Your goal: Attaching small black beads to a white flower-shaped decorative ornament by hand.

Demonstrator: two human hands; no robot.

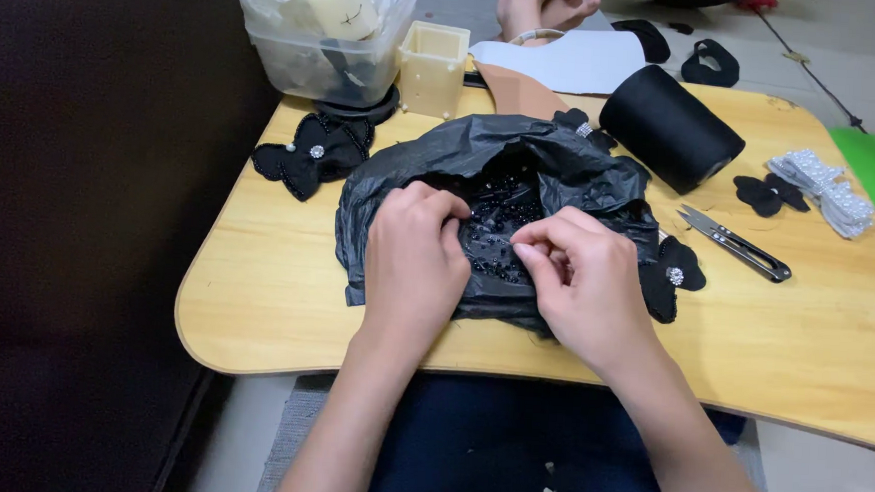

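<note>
My left hand (415, 260) and right hand (580, 278), fingers curled nearly closed, pinch at small black beads (498, 229) inside the open black plastic bag (562, 163) between them; beyond my right fingers, thread snips (735, 244), black spool (671, 127).

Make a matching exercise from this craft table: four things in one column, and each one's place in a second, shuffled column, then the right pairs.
Things:
1. thread snips
2. black thread spool
3. clear plastic tub
4. black plastic bag

Places:
A. far left corner of the wooden table
B. under both hands
C. lying flat to the right of the bag
D. on its side behind the bag

Pairs: 1-C, 2-D, 3-A, 4-B
</note>
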